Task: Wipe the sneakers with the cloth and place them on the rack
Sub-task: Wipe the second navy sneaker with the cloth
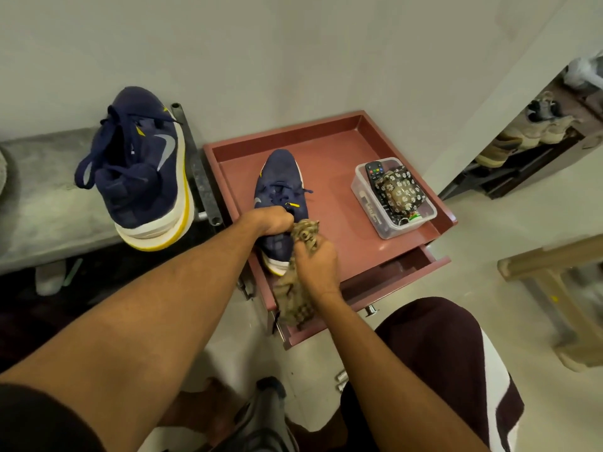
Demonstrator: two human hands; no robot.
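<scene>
A navy sneaker (279, 177) with a white and yellow sole lies on the reddish-brown cabinet top (329, 203), toe pointing away from me. My left hand (272, 220) grips it at the collar. My right hand (315, 265) holds a brownish patterned cloth (298, 298) against the sneaker's heel side, and the cloth hangs down over the cabinet's front edge. The second navy sneaker (140, 168) stands on the grey rack shelf (39, 197) at the left, its heel jutting past the shelf edge.
A clear plastic tub (396, 223) with a remote and a flowered pouch sits on the cabinet's right side. A drawer (391, 278) below is pulled open. A dark metal rack post (199, 171) stands between shelf and cabinet. More shoes (522, 132) fill a low shelf at far right.
</scene>
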